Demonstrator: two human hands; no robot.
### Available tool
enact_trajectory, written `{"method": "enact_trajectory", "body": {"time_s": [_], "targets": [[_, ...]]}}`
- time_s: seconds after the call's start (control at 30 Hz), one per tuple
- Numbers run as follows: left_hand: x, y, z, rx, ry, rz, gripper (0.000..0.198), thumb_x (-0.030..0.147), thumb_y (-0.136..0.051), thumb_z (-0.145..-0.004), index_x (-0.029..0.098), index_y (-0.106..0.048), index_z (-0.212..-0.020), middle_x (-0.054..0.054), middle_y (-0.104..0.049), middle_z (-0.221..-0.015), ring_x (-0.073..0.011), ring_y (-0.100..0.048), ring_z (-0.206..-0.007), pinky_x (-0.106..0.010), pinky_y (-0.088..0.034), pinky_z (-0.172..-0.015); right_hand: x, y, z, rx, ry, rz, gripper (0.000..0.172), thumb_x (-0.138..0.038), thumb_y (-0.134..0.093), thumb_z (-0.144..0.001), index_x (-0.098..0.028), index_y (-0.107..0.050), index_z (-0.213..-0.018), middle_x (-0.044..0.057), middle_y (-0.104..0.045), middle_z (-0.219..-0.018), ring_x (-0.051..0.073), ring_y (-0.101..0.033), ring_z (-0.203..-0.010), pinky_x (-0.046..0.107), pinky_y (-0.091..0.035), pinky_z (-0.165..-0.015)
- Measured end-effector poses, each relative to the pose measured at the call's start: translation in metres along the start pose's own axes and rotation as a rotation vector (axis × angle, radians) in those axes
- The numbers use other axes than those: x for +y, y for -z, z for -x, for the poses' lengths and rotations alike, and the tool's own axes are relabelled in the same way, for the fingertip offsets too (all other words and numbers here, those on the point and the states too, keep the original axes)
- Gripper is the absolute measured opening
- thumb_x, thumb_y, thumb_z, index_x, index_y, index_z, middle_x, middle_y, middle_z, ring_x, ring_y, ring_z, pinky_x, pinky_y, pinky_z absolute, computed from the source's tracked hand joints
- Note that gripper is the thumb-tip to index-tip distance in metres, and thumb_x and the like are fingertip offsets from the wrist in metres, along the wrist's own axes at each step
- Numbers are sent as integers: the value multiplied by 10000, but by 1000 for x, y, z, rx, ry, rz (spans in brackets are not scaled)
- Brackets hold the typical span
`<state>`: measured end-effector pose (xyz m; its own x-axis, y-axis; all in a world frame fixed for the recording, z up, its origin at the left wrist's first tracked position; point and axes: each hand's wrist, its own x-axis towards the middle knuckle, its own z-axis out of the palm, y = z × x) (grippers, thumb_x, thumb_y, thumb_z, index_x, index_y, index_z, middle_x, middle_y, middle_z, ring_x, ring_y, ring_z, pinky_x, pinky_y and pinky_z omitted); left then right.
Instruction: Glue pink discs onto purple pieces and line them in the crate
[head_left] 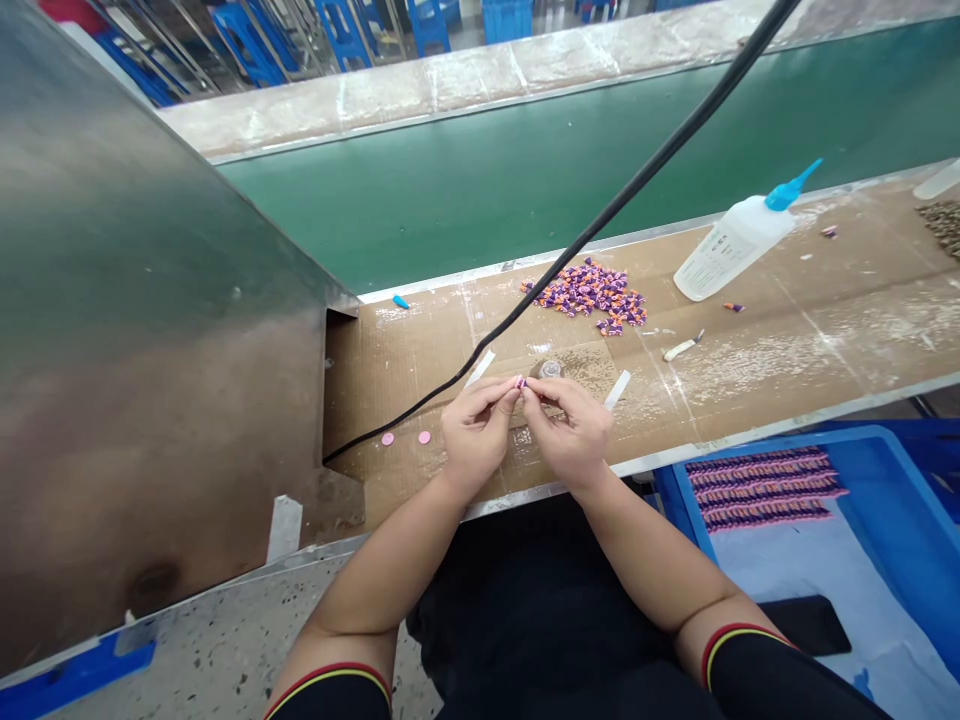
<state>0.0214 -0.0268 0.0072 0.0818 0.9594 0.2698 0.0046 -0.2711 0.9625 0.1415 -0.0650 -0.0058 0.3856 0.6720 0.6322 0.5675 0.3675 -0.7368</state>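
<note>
My left hand (476, 432) and my right hand (570, 430) meet over the cardboard-covered bench (420, 400), their fingertips pinching a small pink and purple piece (519, 382) between them. Most of that piece is hidden by my fingers. Just beyond my right fingers stands a small round glass jar (550, 370). Two flat pink discs (406, 437) lie to the left of my left hand. Farther off lies a heap of small purple and orange pieces (589, 297). A white glue bottle with a blue nozzle (735, 240) lies on its side to the right.
A black cable (577, 245) crosses above the bench. A steel panel (150, 330) rises at the left, and a green conveyor belt (450, 190) runs behind. Below right, a blue crate (761, 488) holds rows of strung pink and purple pieces.
</note>
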Motion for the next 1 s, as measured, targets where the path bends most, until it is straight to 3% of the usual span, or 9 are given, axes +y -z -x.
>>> {"method": "enact_trajectory", "body": {"time_s": [0.37,0.57,0.87,1.0], "targets": [[-14,-1,1,-30,-151,-36,167,416,-790,-961,278,-874,-1003,-71,-851,-972,-210,-816,-901,-361,-688,-850,3,1,0,42,100,3,113,-192,-704,-1024,-244,-803,-1007,38,-842,-940,187,-805,-820,337,-698,-767],[-18,-1,3,-64,-70,92,159,420,-794,-968,303,-872,-1041,-68,-854,-1030,-195,-822,-990,-327,-683,-925,5,-1,-2,56,151,-11,142,-155,-701,-1025,-251,-800,-1061,37,-848,-985,193,-816,-858,352,-709,-792],[-19,-2,3,-46,43,123,306,544,-831,-908,252,-877,-986,-100,-848,-1017,-237,-812,-998,-383,-678,-959,6,-1,0,38,110,-16,151,-183,-689,-1033,-258,-813,-1076,41,-847,-993,198,-814,-880,364,-707,-818],[-23,-5,3,-142,105,155,340,548,-817,-921,239,-869,-1052,-116,-846,-1094,-233,-815,-990,-334,-683,-887,5,9,-2,25,93,-15,135,-194,-686,-1039,-253,-803,-1071,40,-840,-978,191,-806,-886,354,-694,-819]]}}
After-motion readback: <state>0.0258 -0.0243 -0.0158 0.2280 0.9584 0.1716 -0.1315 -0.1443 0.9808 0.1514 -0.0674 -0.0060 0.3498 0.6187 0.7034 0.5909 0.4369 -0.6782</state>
